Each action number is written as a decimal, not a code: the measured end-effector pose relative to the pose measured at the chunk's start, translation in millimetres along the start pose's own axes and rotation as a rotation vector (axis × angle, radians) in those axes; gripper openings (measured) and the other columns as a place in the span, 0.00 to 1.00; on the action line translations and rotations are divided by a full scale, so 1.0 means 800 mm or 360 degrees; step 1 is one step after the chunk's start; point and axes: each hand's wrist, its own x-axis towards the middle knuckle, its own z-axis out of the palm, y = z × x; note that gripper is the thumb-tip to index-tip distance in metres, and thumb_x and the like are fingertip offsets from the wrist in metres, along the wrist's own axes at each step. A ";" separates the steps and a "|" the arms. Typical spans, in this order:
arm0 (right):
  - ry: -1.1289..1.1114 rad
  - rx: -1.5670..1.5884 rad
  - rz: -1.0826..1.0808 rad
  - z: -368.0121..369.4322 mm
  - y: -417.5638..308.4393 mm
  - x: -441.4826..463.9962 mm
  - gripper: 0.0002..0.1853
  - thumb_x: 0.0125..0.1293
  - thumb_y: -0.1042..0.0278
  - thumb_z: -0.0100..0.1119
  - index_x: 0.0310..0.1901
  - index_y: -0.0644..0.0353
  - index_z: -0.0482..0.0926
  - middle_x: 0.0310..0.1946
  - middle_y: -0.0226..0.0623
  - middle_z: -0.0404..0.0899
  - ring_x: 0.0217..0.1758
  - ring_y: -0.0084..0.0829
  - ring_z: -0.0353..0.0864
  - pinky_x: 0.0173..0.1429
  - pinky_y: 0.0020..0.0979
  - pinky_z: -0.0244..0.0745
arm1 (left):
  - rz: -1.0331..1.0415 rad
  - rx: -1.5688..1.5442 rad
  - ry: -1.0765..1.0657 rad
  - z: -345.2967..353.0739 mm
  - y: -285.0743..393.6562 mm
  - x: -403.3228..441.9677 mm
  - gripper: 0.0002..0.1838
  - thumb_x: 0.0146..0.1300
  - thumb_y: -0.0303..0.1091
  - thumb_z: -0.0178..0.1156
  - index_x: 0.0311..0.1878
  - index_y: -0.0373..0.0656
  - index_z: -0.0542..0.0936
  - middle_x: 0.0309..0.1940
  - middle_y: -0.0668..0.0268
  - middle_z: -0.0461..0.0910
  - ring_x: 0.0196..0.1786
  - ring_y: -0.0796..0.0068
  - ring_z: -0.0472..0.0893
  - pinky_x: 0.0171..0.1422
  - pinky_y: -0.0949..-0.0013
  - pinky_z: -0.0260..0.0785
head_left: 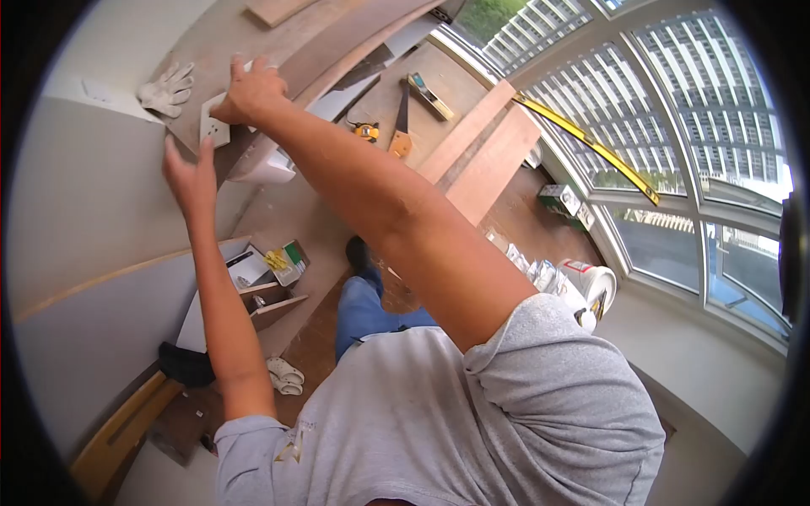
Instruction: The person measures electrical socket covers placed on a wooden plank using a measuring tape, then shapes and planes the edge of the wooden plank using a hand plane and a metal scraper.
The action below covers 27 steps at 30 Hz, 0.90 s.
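Note:
My left hand (pixel 192 175) is at the upper left, slightly blurred, with its fingers apart and nothing visible in it. It is just below a white socket box (pixel 221 133). My right hand (pixel 251 94) reaches over the wooden surface beside that box, fingers spread. A small white patch shows between its fingers, too hidden to name. The thumb side of this hand overlaps the edge of the socket box; whether they touch I cannot tell. A pair of pale work gloves (pixel 169 89) lies to the left of my right hand.
A handsaw (pixel 402 126), a plane-like tool (pixel 430 97) and a tape measure (pixel 365 131) lie beyond my right arm. Wooden boards (pixel 498 156) and a yellow level (pixel 591 145) are near the windows. A white bucket (pixel 595 282) stands right; an open box (pixel 270 297) sits lower left.

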 end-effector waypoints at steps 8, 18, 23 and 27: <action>0.0575 0.0619 -0.0535 -0.013 0.200 -0.195 0.28 0.62 0.56 0.70 0.60 0.60 0.77 0.56 0.53 0.77 0.58 0.54 0.78 0.63 0.45 0.74 | -0.0766 -0.1063 -0.0724 0.028 0.006 -0.394 0.26 0.71 0.33 0.65 0.68 0.38 0.72 0.53 0.63 0.79 0.54 0.70 0.78 0.62 0.68 0.70; -0.0467 -0.0253 0.1014 -0.014 0.784 -0.685 0.23 0.65 0.55 0.61 0.52 0.68 0.83 0.50 0.61 0.83 0.57 0.59 0.81 0.63 0.49 0.74 | -0.2172 -0.0597 -0.1606 0.213 0.017 -0.598 0.50 0.64 0.55 0.69 0.81 0.42 0.55 0.72 0.53 0.69 0.62 0.59 0.78 0.60 0.53 0.73; -0.0457 -0.0298 0.1100 -0.049 0.875 -0.826 0.22 0.64 0.59 0.61 0.49 0.72 0.83 0.39 0.55 0.86 0.43 0.50 0.86 0.51 0.44 0.79 | -0.2585 -0.0639 -0.1206 0.295 0.006 -0.659 0.51 0.65 0.54 0.69 0.82 0.48 0.50 0.75 0.54 0.64 0.65 0.57 0.77 0.65 0.47 0.70; -0.0469 0.0037 0.1400 -0.020 0.938 -0.836 0.20 0.65 0.62 0.62 0.50 0.73 0.82 0.28 0.44 0.81 0.24 0.32 0.78 0.32 0.36 0.76 | -0.2593 -0.1011 -0.1015 0.283 0.020 -0.663 0.37 0.67 0.51 0.68 0.73 0.48 0.66 0.67 0.60 0.74 0.64 0.61 0.78 0.66 0.47 0.70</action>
